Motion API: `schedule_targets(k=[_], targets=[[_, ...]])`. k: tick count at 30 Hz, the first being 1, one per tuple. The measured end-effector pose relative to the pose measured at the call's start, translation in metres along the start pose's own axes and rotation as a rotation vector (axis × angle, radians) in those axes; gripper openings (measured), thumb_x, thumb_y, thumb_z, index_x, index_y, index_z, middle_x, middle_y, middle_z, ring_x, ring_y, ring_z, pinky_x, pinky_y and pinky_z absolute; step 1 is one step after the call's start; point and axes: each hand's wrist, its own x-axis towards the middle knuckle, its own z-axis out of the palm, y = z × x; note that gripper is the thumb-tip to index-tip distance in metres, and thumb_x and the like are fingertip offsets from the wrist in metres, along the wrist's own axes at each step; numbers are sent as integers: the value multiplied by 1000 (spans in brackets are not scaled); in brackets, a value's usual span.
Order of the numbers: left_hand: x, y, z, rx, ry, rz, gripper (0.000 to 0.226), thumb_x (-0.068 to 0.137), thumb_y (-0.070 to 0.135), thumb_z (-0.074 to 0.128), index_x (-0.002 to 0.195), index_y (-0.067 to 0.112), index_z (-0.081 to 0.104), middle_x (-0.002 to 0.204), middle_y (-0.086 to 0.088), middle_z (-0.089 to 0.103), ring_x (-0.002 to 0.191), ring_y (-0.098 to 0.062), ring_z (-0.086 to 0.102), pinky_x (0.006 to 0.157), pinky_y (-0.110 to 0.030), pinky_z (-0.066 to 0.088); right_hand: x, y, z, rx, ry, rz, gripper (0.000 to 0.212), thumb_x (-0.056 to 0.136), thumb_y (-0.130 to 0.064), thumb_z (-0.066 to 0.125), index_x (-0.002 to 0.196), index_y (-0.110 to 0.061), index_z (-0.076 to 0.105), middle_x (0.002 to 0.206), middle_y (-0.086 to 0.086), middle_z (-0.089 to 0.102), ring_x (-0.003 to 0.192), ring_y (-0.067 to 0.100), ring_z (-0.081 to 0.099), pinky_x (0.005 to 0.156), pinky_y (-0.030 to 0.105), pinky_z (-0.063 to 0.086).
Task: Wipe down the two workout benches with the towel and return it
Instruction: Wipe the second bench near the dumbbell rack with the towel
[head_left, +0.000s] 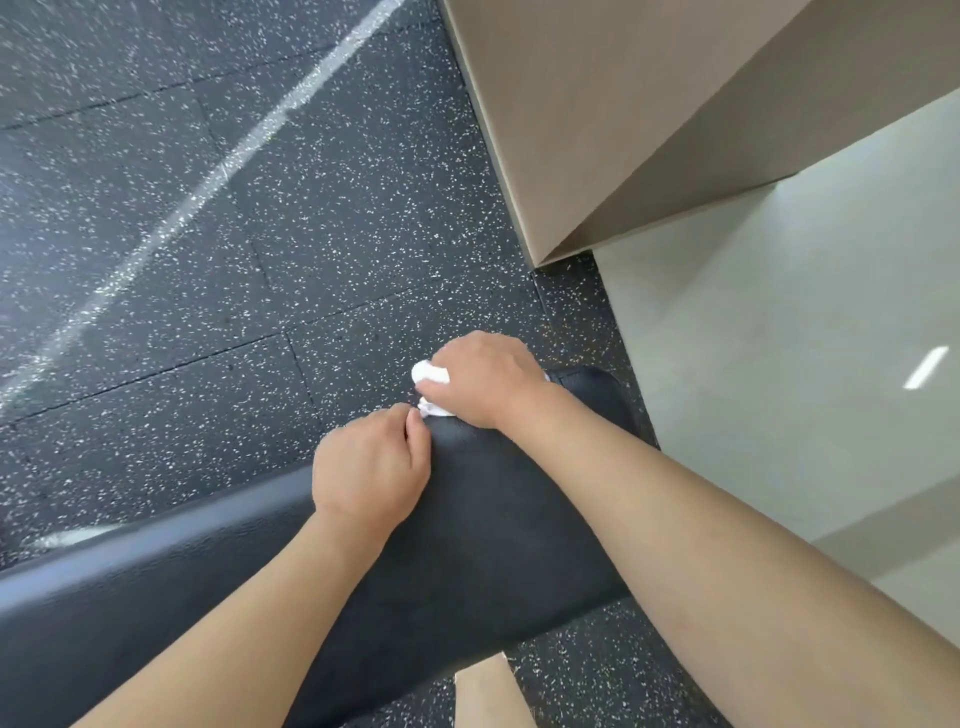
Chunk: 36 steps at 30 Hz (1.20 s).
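A black padded workout bench (483, 525) runs from the lower left up toward the right of centre. A small white towel (430, 375) lies bunched at the bench's far end. My right hand (485, 376) covers most of the towel, fingers curled over it and pressing it onto the pad. Just below it, my left hand (371, 465) grips the bench's left edge, its thumb and fingertips touching the towel's lower corner. Only one bench is in view.
Dark speckled rubber floor tiles (208, 234) with a pale diagonal stripe fill the left. A beige box-like block (623, 104) stands at the upper right, a pale grey wall (779, 338) beside the bench's far end. A tan surface (488, 696) shows at the bottom edge.
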Motion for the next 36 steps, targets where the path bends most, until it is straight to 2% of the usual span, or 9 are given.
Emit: schedule_targets(k=[4, 8, 12, 15, 19, 23, 29, 33, 36], targets=[[-2, 1, 1, 12, 36, -17, 47, 100, 41, 23, 77, 20, 58, 65, 4, 59, 65, -28, 60, 57, -37, 46, -15, 69, -23, 5, 73, 128, 46, 93, -52, 45, 64, -18, 56, 65, -3, 56, 60, 19, 52, 52, 31, 28], [-3, 4, 3, 7, 73, -41, 48, 98, 42, 26, 86, 22, 69, 71, 3, 68, 69, -30, 65, 60, -37, 50, -48, 127, -31, 349, 144, 352, 40, 86, -54, 50, 67, -21, 60, 67, -1, 61, 68, 25, 58, 55, 34, 35], [-1, 3, 6, 3, 114, -24, 48, 97, 42, 26, 91, 26, 71, 75, 3, 71, 73, -30, 68, 61, -36, 50, -98, 126, 2, 449, 502, 470, 37, 98, -53, 48, 73, -26, 46, 70, -8, 55, 70, 23, 54, 60, 36, 36], [-1, 3, 9, 6, 164, -2, 47, 97, 40, 28, 98, 31, 74, 79, 5, 73, 75, -29, 69, 59, -33, 45, -122, 99, 17, 283, 695, 355, 27, 101, -47, 48, 87, -24, 45, 83, -8, 51, 74, 20, 49, 58, 32, 30], [0, 2, 11, 26, 207, 14, 48, 97, 40, 27, 98, 31, 74, 78, 6, 72, 76, -27, 69, 58, -31, 35, -130, 47, 38, 137, 651, 46, 20, 92, -33, 69, 96, -15, 60, 89, 3, 58, 73, 25, 52, 54, 39, 42], [-1, 2, 11, 52, 197, -4, 48, 97, 41, 26, 90, 25, 71, 71, 3, 68, 69, -31, 65, 57, -32, 32, -124, 37, 37, 45, 662, -59, 19, 87, -28, 66, 92, -9, 68, 88, 8, 61, 71, 29, 57, 53, 44, 47], [-1, -3, 7, -15, 159, -14, 41, 102, 39, 33, 71, 18, 50, 57, 5, 51, 59, -27, 50, 55, -34, 29, -113, 42, 30, 117, 707, 165, 29, 99, -39, 60, 98, -10, 61, 92, 3, 59, 80, 28, 58, 52, 37, 46], [-4, -16, 4, -166, 124, 77, 34, 103, 34, 38, 74, 18, 48, 66, 3, 54, 64, -23, 51, 56, -36, 31, -97, -15, 46, 6, 673, 30, 34, 98, -45, 51, 99, -14, 64, 92, 1, 62, 79, 26, 60, 52, 36, 43], [-22, -50, -2, -129, 112, 83, 31, 104, 31, 37, 85, 18, 58, 79, 4, 62, 76, -26, 58, 66, -40, 42, -90, -65, 65, -17, 652, 19, 26, 94, -40, 62, 100, -14, 66, 91, 1, 62, 78, 26, 60, 53, 36, 42]])
